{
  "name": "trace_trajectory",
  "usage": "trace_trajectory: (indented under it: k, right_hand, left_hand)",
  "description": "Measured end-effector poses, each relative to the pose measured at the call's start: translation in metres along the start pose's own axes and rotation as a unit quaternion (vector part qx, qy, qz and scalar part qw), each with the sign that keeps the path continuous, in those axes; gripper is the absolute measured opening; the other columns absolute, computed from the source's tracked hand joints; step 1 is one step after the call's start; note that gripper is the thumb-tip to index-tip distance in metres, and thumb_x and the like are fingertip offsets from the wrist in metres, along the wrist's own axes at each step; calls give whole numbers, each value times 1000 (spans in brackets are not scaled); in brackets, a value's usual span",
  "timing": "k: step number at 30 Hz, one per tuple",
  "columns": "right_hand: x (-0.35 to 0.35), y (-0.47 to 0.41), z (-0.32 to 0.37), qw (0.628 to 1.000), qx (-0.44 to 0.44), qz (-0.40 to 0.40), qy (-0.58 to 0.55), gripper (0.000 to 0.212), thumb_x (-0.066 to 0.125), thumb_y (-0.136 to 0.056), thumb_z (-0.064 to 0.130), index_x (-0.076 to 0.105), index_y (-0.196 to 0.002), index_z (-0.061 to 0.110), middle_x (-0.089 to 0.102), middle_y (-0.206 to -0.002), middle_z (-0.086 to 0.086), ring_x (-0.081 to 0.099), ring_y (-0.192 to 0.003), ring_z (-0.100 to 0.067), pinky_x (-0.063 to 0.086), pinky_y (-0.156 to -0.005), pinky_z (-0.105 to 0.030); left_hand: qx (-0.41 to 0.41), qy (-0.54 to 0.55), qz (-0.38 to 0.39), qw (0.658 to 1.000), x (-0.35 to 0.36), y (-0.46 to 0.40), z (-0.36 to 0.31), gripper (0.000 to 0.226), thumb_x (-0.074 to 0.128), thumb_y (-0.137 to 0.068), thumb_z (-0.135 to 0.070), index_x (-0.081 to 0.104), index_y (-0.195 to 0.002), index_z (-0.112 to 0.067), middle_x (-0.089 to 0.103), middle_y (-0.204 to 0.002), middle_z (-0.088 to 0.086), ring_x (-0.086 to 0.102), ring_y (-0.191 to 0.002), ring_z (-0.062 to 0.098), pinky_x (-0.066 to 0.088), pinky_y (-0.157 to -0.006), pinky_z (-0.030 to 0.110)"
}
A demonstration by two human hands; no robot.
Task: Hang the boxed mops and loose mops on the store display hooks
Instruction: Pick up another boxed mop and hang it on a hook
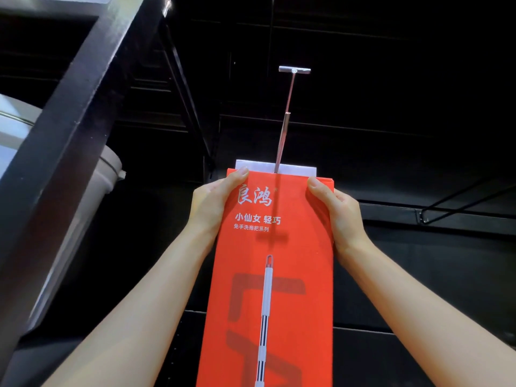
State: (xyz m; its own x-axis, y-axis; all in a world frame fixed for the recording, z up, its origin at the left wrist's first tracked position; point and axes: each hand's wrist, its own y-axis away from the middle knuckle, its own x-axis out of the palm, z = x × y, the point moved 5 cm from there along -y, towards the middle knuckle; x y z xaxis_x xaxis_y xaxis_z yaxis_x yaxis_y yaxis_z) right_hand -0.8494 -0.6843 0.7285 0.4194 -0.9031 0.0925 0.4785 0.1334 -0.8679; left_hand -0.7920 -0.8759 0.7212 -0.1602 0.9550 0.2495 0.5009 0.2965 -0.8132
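While both hands, left hand (213,202) and right hand (336,210), clasp the red mop box (272,275), the display hook (284,129) seemingly pierces its top.

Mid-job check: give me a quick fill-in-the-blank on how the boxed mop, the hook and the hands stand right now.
1. The mop box is coloured ____.
2. The left hand and right hand grip the box near its ____ end.
3. The metal display hook meets the box at its ____ edge.
4. The picture printed on the box shows a ____.

Missing words: red; top; top; mop
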Motion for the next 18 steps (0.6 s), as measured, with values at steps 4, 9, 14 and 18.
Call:
trace_trajectory:
  k: [4,9,14,18]
  right_hand:
    - [-3,-7,-13,1000,7,-10,2,21,72,-78,34,71,-72,14,69,-76,-9,65,-65,-18,53,-60,-29]
    - [-5,-14,-27,1000,13,-19,13,21,72,-79,32,71,-63,17,69,-71,-4,63,-61,-15,52,-57,-26]
    - [-6,-21,-42,1000,22,-17,15,19,71,-79,33,72,-70,16,70,-71,-3,64,-63,-15,53,-58,-25]
    - [-8,-28,-51,999,18,-22,24,22,71,-80,32,70,-64,18,68,-66,0,62,-59,-13,51,-54,-22]
  left_hand:
    - [-5,-2,-6,1000,-2,-9,12,33,77,-59,-49,78,-70,-18,76,-75,7,72,-64,19,57,-60,29]
    - [-12,-21,-7,1000,-6,-18,26,28,75,-68,-46,77,-67,-19,76,-73,7,72,-62,19,58,-58,29]
    - [-21,-26,-22,999,-8,-27,38,27,72,-78,-39,75,-73,-13,75,-72,7,70,-60,18,57,-63,30]
    - [-22,-33,-15,999,-8,-32,45,29,70,-80,-39,73,-78,-10,75,-72,6,70,-61,18,58,-61,29]
